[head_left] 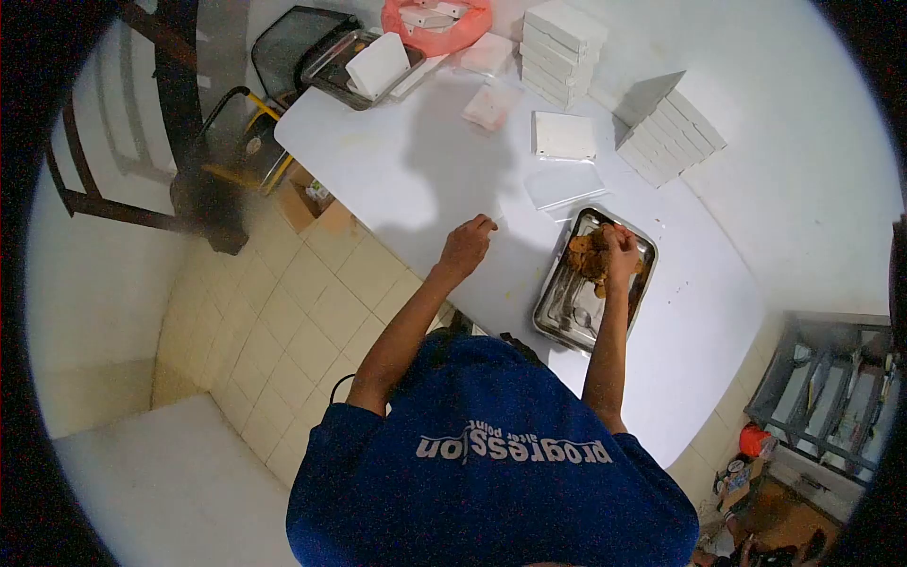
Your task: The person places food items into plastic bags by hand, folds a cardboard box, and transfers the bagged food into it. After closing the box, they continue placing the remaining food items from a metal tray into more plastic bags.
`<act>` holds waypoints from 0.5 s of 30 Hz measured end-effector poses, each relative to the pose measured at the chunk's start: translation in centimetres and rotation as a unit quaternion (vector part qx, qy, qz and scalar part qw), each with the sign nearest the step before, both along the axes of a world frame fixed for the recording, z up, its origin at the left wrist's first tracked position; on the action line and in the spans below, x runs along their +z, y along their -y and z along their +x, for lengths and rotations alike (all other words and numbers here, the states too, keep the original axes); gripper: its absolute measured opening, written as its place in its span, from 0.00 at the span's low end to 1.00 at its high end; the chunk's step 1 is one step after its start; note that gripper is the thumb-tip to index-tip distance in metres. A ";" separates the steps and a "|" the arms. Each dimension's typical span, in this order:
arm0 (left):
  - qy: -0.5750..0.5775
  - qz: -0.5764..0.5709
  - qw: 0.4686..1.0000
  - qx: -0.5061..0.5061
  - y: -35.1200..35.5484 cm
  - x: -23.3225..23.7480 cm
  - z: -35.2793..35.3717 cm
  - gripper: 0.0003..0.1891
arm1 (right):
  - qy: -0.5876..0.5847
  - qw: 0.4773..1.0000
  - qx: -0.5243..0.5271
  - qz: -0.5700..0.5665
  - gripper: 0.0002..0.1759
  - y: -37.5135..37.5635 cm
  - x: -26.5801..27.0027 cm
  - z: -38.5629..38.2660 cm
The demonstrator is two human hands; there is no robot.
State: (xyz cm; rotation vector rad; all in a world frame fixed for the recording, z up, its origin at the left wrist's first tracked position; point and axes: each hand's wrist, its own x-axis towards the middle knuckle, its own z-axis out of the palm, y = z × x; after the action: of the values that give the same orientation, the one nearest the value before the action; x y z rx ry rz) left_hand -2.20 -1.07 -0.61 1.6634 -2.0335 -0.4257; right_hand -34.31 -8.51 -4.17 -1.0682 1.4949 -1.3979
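A steel tray (pixel 546 319) lies on the white table, with a heap of brown, crisp-looking food pieces (pixel 588 257) at its far end. A metal spoon (pixel 582 317) rests in the tray's near part. My right hand (pixel 619 255) reaches over the tray, fingers pinched together at the right side of the heap; what they grip is hidden. Left of the tray, my left hand (pixel 465 248) is above the table near its front edge, its fingers curled closed. Anything in that pinch is too small to name. Beyond the tray lies a clear plastic bag (pixel 565 186).
On the white table (pixel 690 350), a white box (pixel 564 135) lies behind the bag. Stacks of white boxes (pixel 562 52) and more leaning boxes (pixel 669 137) stand along the wall. A dark tray (pixel 326 71) and red plastic bag (pixel 439 38) sit at the far left. A rack (pixel 831 387) stands right.
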 end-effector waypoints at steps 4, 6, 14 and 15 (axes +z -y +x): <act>0.023 0.026 0.999 0.012 -0.7 0.0 -0.2 0.13 | -0.150 0.986 0.058 -0.037 0.08 -1.7 0.8 0.6; 0.032 0.037 0.999 0.011 -0.6 0.0 -0.2 0.13 | -0.208 0.975 0.075 -0.031 0.08 -2.7 1.4 1.1; -0.012 0.002 1.000 0.019 -1.5 -0.6 0.3 0.11 | -0.523 0.830 0.144 -0.128 0.17 -7.6 0.1 1.0; -0.014 0.006 1.000 0.014 -1.7 -0.8 0.3 0.11 | -0.548 0.809 0.183 -0.113 0.18 -8.2 -0.4 0.5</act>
State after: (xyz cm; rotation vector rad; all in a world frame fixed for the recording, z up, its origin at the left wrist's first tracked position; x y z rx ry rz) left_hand -1.89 0.65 -1.38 1.6831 -1.9887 -0.4502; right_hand -33.83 -0.34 -4.61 -2.4253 1.7006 -0.6336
